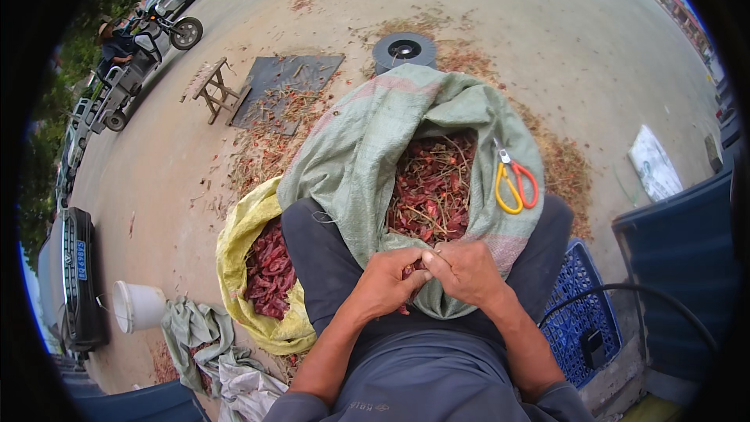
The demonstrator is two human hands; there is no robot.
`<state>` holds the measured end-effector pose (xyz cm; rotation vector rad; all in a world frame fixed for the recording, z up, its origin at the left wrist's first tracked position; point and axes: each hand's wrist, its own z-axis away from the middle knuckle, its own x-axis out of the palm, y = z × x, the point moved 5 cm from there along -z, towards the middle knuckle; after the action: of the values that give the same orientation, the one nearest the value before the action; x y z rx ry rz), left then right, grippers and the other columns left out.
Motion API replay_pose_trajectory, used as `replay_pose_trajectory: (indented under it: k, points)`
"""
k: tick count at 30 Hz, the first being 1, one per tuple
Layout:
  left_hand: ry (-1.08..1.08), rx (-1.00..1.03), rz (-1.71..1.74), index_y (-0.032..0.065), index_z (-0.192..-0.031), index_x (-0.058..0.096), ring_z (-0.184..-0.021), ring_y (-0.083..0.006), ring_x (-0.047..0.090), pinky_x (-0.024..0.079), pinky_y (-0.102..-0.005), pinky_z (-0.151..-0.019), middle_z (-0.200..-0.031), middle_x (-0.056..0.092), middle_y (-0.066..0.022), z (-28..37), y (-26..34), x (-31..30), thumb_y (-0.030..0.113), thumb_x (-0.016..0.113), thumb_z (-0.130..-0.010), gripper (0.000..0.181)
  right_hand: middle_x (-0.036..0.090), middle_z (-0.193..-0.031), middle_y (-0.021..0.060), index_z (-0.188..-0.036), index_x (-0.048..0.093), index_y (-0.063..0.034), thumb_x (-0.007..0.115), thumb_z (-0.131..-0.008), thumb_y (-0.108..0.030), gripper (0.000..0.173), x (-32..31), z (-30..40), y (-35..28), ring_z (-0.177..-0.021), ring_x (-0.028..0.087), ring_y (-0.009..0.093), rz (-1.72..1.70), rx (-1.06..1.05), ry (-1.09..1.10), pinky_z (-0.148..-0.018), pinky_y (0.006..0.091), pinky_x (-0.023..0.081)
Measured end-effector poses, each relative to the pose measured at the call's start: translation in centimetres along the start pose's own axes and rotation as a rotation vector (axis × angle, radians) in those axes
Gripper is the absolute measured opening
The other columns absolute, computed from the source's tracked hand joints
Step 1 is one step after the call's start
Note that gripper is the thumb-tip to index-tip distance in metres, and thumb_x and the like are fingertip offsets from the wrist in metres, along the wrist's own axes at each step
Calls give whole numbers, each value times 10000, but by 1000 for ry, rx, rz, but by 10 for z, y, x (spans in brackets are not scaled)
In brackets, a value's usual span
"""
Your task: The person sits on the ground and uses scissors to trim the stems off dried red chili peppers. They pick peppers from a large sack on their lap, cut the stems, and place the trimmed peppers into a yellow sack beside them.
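In my lap rests a pale green woven sack, its rim rolled down around dried red chili peppers with dry stalks. Over the sack's near rim, my left hand is closed around a few dried red peppers, which show below its fingers. My right hand meets it, thumb and forefinger pinched at the upper end of these peppers; what lies between the fingertips is mostly hidden. Scissors with one yellow and one red handle lie on the sack's right rim. A yellow woven sack of darker red peppers stands by my left leg.
A blue plastic crate stands at my right. To the left are a white bucket, crumpled sacks and a parked car. Ahead are a wooden stool, a dark mat and a grey reel. A person sits on a motor tricycle.
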<state>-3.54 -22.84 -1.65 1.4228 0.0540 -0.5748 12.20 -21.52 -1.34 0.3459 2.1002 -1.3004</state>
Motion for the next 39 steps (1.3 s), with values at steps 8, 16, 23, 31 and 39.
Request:
replay_pose_trajectory:
  k: [8,16,23,31,39]
  points:
    - [104,117,-101,9,-913,649,-695,-258,651,500,-379,-636,-739,627,-125,-4,2,8,74,686,-925,75,582,-617,106,-688,586,-73,650,-949,-232,312,-8,-9,-1,-550,616,278,5,-51,24,-511,402,470]
    - [111,210,279,7,-1014,722,-757,-149,641,510,-307,-702,-856,698,-61,-8,-4,-2,97,722,-930,123,492,-616,-26,-805,546,-105,550,-1059,-292,316,-10,-25,35,-451,383,77,-1539,499,355,-452,232,321]
    - [213,-38,811,68,-992,592,-859,-172,680,575,-362,-882,-1041,698,-102,5,-49,-1,26,744,-902,181,684,-741,54,-888,677,-46,709,-962,-392,356,-40,-54,76,-602,629,172,-332,421,276,-572,295,501]
    - [246,-149,748,18,-1089,634,-777,-141,666,549,-283,-743,-877,672,-54,4,-62,-13,7,734,-894,220,717,-848,232,-933,652,-26,749,-830,-272,283,40,-32,82,-807,705,433,381,383,-171,-727,534,554]
    - [119,-210,518,23,-966,691,-751,-29,569,466,-214,-679,-822,635,27,5,-57,-4,71,788,-895,130,730,-914,204,-1064,675,-26,654,-837,-141,255,45,-33,100,-885,710,412,187,530,-33,-811,505,558]
